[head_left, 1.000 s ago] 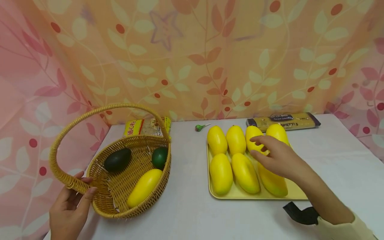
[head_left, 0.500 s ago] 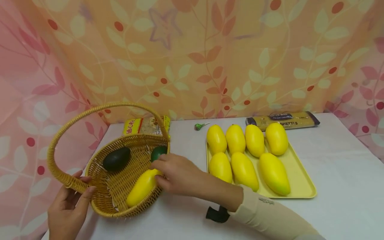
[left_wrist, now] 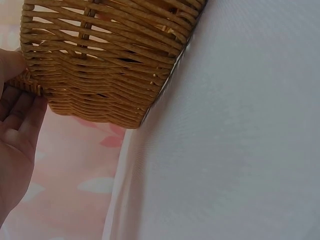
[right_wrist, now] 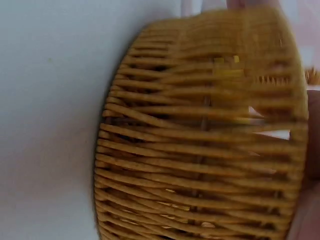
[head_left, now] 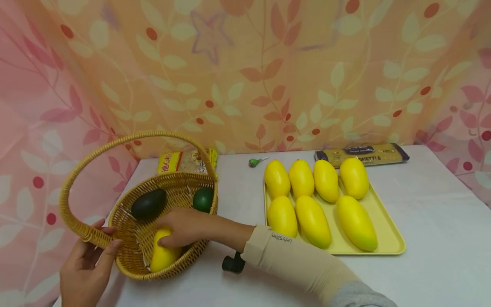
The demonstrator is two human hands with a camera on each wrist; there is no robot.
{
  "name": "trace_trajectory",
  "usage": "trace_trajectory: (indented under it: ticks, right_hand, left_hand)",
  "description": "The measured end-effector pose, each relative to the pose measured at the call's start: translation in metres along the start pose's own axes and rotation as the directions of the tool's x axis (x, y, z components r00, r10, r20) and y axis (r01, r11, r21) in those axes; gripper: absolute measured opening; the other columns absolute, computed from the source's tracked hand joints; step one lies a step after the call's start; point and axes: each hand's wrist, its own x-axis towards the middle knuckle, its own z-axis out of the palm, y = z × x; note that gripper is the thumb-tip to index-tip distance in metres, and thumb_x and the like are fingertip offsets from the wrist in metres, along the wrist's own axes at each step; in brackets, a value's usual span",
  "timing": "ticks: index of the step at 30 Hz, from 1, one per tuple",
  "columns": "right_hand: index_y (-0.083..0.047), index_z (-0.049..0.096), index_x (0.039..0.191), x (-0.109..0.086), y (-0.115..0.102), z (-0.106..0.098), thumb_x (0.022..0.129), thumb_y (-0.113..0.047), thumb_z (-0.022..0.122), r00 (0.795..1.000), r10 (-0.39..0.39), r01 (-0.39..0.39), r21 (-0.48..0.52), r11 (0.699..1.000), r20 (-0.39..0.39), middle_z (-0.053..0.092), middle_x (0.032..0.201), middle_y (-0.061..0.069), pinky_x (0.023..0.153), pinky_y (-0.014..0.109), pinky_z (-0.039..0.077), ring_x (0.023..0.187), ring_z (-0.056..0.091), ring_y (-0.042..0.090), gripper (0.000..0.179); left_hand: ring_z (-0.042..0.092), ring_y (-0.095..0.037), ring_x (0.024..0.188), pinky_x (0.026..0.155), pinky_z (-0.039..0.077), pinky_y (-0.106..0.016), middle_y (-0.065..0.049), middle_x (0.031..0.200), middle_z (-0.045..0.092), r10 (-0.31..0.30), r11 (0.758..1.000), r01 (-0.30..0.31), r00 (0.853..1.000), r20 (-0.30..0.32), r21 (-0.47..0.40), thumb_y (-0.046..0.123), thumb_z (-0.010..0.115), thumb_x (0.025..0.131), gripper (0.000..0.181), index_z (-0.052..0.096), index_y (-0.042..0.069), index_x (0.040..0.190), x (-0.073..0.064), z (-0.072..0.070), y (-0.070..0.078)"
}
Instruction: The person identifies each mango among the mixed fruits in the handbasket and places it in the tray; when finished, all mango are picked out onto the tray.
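A wicker basket (head_left: 130, 256) with a tall arched handle stands on the left of the table. My left hand (head_left: 86, 264) grips it where the handle meets the rim; the left wrist view shows these fingers (left_wrist: 30, 117) against the weave. Inside lie a yellow mango (head_left: 163, 258), a dark avocado (head_left: 148, 204) and a green round fruit (head_left: 203, 199). Reaching over the near rim, my right hand (head_left: 186, 226) holds the mango from above, thumb on its near side; its other fingers are partly hidden. The right wrist view is mostly basket wall (right_wrist: 200, 150).
A yellow tray (head_left: 387, 238) on the right carries several mangoes (head_left: 314, 221). Behind stand a pasta packet (head_left: 182, 162) next to the basket, a lollipop (head_left: 255, 162) and a spaghetti packet (head_left: 362, 154). A patterned cloth (head_left: 245, 85) hangs at the back.
My right hand has moved left from over the tray into the basket and taken hold of the mango, which has shifted slightly left. The front-right tray mango has shifted right. The left hand stays put.
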Motion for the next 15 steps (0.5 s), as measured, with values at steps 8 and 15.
trace_trajectory:
  ticks: [8, 15]
  right_hand:
    - [-0.021, 0.05, 0.143, 0.016, 0.009, 0.001, 0.089, -0.033, 0.077, 0.993, 0.083, -0.109, 0.342, 0.933, 0.088, 0.059, 0.126, -0.01, 0.088, 0.017, 0.048, 0.104, 0.055, 0.002, 0.061]
    - [-0.022, 0.026, 0.158, 0.02, 0.008, 0.0, 0.084, -0.031, 0.083, 0.972, -0.012, -0.08, 0.378, 0.922, 0.234, 0.044, 0.146, -0.012, 0.101, 0.016, 0.04, 0.116, 0.049, -0.001, 0.094]
  left_hand:
    - [0.065, -0.007, 0.105, 0.089, 0.049, -0.012, -0.002, 0.109, 0.066, -0.001, 1.0, 0.001, 1.0, 0.005, 0.017, -0.023, 0.069, 0.081, 0.062, 0.057, 0.0, 0.138, 0.0, -0.001, 0.003]
    - [0.066, -0.008, 0.103, 0.089, 0.049, -0.011, -0.003, 0.109, 0.067, -0.003, 1.0, 0.002, 1.0, -0.006, -0.022, -0.025, 0.068, 0.08, 0.061, 0.058, -0.003, 0.136, 0.0, 0.0, -0.001]
